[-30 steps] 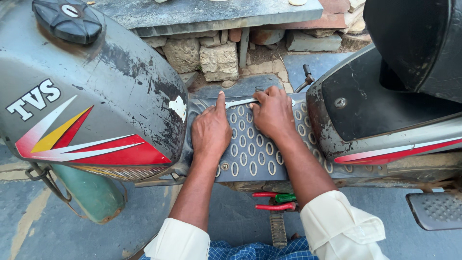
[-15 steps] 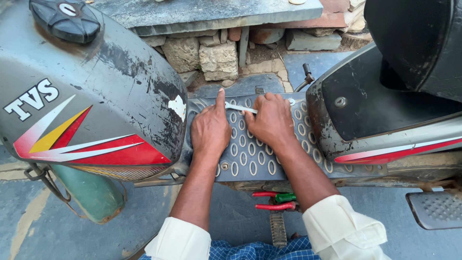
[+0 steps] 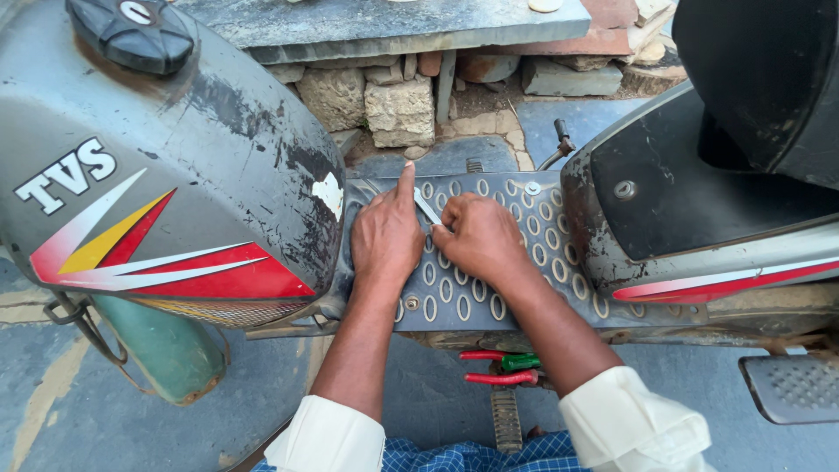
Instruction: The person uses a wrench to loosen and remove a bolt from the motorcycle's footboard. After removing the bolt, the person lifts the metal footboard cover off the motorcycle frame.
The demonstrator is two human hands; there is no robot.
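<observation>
Right hand closed round slim metal tool, tip angled onto perforated grey footboard. Left hand flat on board, holds nothing, forefinger straight beside tool. Board sits between fuel tank and seat base; screw at far edge looks seated. Work seems mid-way. Red pliers on ground below.

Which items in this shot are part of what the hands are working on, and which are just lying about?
In use:
- left hand, flat on the footboard panel, index finger extended
- right hand, gripping a slim metal tool against the panel

Lying about:
- red-handled pliers on the ground below
- black fuel cap
- stone blocks behind
- footrest
</observation>
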